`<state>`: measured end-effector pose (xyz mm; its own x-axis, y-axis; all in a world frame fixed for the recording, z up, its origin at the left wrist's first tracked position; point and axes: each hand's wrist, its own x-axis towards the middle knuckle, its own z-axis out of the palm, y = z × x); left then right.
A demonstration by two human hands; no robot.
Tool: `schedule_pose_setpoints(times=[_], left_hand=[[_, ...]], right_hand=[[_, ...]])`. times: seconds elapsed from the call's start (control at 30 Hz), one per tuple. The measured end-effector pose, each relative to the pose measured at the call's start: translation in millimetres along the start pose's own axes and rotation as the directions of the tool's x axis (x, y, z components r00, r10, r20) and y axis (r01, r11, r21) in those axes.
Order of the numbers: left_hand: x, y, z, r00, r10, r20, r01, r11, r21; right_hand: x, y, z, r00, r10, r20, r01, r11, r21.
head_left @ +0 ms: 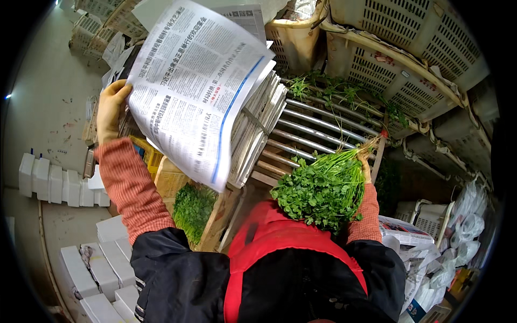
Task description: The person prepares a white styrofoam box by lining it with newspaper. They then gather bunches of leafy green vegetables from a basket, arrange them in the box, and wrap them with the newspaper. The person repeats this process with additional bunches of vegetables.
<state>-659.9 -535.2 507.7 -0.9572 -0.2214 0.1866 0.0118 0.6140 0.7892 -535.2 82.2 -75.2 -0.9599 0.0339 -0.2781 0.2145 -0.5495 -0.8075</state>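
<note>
My left hand (pixel 112 107), in a yellowish glove, pinches the left edge of a newspaper sheet (pixel 188 81). The sheet curls up over a thick stack of newspapers (pixel 261 121), which lies on a rack of metal bars (pixel 318 129). At the right, my right hand (pixel 365 164) grips a leafy green bunch of coriander (pixel 320 188) near its pale root end. The leaves hang toward my red apron (pixel 285 229). My right fingers are partly hidden behind the stems.
Loose green sprigs (pixel 347 97) lie at the rack's far side. White slatted crates (pixel 371 70) stand stacked behind it. A yellow crate (pixel 172 180) beside a wooden board holds more greens (pixel 195 212). White foam boxes (pixel 102 264) are at lower left, plastic bags (pixel 466 226) at right.
</note>
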Motion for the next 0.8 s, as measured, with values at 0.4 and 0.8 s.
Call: schedule_pose_setpoints(times=[0.4,0.8], left_hand=[[38,-123,64,0.952,0.073,-0.297,0.165,0.694,0.701],[-193,-71,445,0.245,0.054,0.968,0.000,0.998,-0.056]], right_hand=[[-30,-40,52,0.986,-0.013,-0.168,-0.047,0.935,-0.351],[-42,-105,141,0.983,0.153,-0.099,-0.140,0.982,0.129]])
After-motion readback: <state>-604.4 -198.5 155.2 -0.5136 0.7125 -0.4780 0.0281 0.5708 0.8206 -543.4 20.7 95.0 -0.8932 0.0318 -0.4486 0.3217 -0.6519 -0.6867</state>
